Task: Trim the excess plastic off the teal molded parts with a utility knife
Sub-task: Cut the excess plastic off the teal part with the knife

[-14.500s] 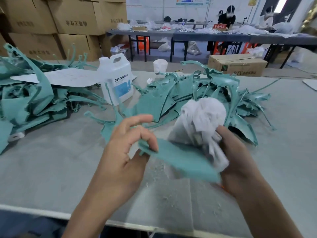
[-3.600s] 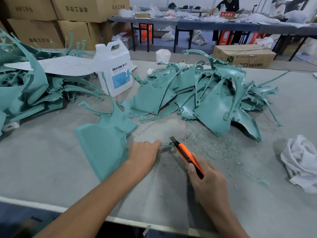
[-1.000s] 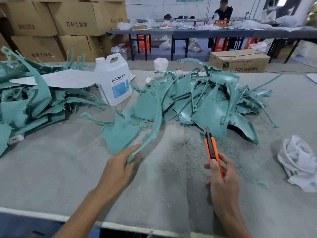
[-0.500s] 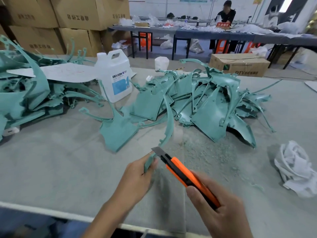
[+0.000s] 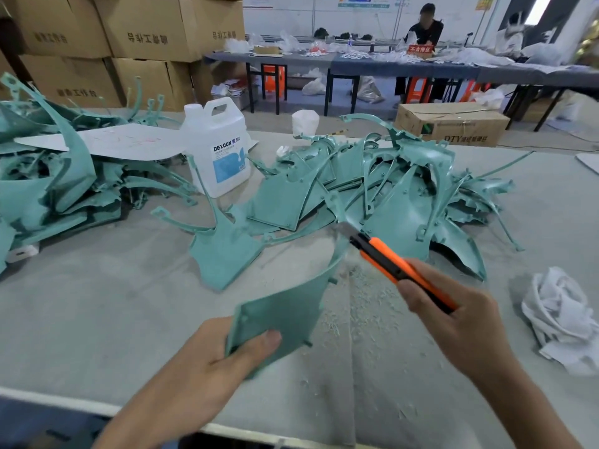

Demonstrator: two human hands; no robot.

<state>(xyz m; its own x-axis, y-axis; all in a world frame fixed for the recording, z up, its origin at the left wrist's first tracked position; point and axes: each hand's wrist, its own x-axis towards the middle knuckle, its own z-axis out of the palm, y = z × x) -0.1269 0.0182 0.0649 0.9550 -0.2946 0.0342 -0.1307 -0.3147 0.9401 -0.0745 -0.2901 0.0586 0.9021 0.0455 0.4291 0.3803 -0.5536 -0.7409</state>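
Heaps of teal parts flank the white jug [image 5: 217, 153]: the left heap [image 5: 48, 189] and the bigger right heap [image 5: 398, 189], both lying as they did a second ago. What has changed sits in front of the jug, nearer the person. The left hand [image 5: 223, 358] has turned the held part [image 5: 282, 314] so its flat panel faces up. The thumb is pressed on the near corner, the fingers grip from beneath out of sight, and the piece is lifted off the counter [image 5: 97, 312]. Half a second ago only its thin edge showed. Further right, the utility knife [image 5: 398, 270] has come up along the part's slim curved arm, and its blade appears to meet the arm's upper stretch. The right hand [image 5: 453, 322] has its fingers wrapped tight round the orange handle. Trimming of this piece looks under way, with shavings [image 5: 366, 306] on the counter below. Farthest right of the jug lies a crumpled white rag [image 5: 557, 319].
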